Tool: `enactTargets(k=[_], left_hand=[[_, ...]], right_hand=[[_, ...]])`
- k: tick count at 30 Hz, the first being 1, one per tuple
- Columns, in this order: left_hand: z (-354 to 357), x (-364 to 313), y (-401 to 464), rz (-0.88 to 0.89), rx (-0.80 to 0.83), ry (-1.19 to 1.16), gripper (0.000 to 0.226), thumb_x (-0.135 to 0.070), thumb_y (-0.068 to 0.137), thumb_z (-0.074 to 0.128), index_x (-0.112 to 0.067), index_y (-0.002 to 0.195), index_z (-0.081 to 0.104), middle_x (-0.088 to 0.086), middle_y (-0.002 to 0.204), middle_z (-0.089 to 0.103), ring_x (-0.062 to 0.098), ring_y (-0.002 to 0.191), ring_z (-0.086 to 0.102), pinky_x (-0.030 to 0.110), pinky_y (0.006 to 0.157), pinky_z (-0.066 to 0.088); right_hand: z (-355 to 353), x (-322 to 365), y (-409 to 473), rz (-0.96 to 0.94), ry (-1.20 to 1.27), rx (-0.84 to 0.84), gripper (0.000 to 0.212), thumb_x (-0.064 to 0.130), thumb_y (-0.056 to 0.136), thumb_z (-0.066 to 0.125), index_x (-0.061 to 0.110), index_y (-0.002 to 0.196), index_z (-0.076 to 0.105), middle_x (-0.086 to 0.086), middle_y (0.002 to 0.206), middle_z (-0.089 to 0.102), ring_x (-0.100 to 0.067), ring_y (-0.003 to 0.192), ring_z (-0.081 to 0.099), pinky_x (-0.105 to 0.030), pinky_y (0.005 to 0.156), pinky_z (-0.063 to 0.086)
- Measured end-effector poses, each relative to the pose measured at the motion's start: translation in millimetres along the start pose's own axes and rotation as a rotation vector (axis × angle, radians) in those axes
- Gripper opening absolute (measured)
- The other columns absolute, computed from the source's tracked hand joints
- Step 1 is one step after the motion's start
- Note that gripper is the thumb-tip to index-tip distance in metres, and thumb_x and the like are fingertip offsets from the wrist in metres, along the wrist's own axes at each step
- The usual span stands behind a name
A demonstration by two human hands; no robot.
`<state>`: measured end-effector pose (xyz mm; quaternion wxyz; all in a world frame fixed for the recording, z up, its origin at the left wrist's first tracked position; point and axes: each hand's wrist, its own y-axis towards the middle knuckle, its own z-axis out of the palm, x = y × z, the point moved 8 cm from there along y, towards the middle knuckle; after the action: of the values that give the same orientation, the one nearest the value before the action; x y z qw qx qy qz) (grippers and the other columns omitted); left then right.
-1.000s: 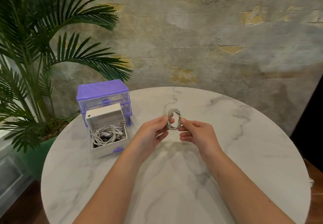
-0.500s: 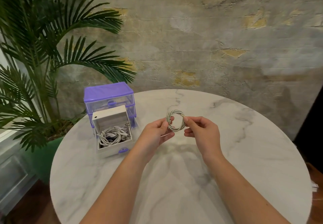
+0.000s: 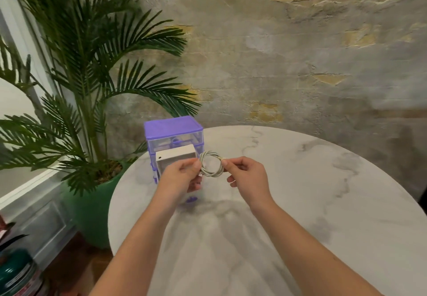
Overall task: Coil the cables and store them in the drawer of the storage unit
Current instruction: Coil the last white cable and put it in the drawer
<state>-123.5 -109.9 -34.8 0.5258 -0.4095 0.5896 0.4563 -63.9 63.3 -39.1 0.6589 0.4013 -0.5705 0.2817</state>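
Item, left to right: storage unit (image 3: pixel 173 131) with pulled-out drawer (image 3: pixel 175 157), directly behind my left hand (image 3: pixel 182 178), the nearer one; coiled cable (image 3: pixel 211 164), a pale upright ring above the table (image 3: pixel 300 203), pinched on both sides; right hand (image 3: pixel 246 175) pinching its right edge.

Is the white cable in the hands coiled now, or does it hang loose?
Coiled. The cable forms a small closed ring of several turns, pinched between the left hand and the right hand; no loose length hangs from it.
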Motion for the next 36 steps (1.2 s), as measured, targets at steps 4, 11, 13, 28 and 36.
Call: enactTargets(k=[4, 11, 13, 28, 36], left_hand=[[-46, 3, 2, 0.081, -0.146, 0.265, 0.020, -0.024, 0.092, 0.064, -0.008, 0.101, 0.070, 0.003, 0.082, 0.069, 0.006, 0.065, 0.059, 0.006, 0.054, 0.043], [-83, 26, 10, 0.055, -0.240, 0.584, 0.018, -0.049, 0.082, 0.069, -0.032, 0.085, 0.071, -0.013, 0.082, 0.070, 0.010, 0.083, 0.066, 0.034, 0.082, 0.052], [-84, 25, 10, 0.095, -0.266, 0.626, 0.019, -0.051, 0.080, 0.070, -0.032, 0.084, 0.073, -0.011, 0.081, 0.070, 0.013, 0.084, 0.065, 0.037, 0.081, 0.053], [-85, 25, -2, 0.160, -0.389, 0.716, 0.022, -0.055, 0.083, 0.065, -0.036, 0.093, 0.063, -0.012, 0.101, 0.053, 0.013, 0.093, 0.058, 0.040, 0.080, 0.051], [-93, 33, -6, 0.144, -0.379, 0.503, 0.011, -0.035, 0.095, 0.057, -0.030, 0.105, 0.058, -0.008, 0.104, 0.066, 0.014, 0.095, 0.060, 0.035, 0.081, 0.050]], right_hand=[[38, 0, 8, 0.023, -0.138, 0.082, 0.017, 0.027, 0.086, 0.071, 0.011, 0.081, 0.074, -0.003, 0.076, 0.074, -0.010, 0.049, 0.051, -0.015, 0.047, 0.041], [76, -17, 22, 0.055, -0.341, 0.129, 0.019, 0.033, 0.083, 0.072, 0.017, 0.075, 0.076, -0.001, 0.075, 0.074, -0.011, 0.061, 0.061, -0.033, 0.073, 0.053], [79, -19, 25, 0.061, -0.380, 0.139, 0.021, 0.035, 0.084, 0.071, 0.016, 0.079, 0.077, -0.001, 0.077, 0.074, -0.015, 0.073, 0.066, -0.031, 0.074, 0.052], [80, -22, 19, -0.010, -0.502, 0.073, 0.011, 0.031, 0.087, 0.068, 0.020, 0.089, 0.070, 0.000, 0.086, 0.071, -0.018, 0.080, 0.066, -0.030, 0.072, 0.050], [75, -21, 24, 0.049, -0.440, 0.071, 0.014, 0.032, 0.088, 0.066, 0.019, 0.087, 0.065, -0.003, 0.087, 0.071, -0.020, 0.069, 0.062, -0.032, 0.067, 0.050]])
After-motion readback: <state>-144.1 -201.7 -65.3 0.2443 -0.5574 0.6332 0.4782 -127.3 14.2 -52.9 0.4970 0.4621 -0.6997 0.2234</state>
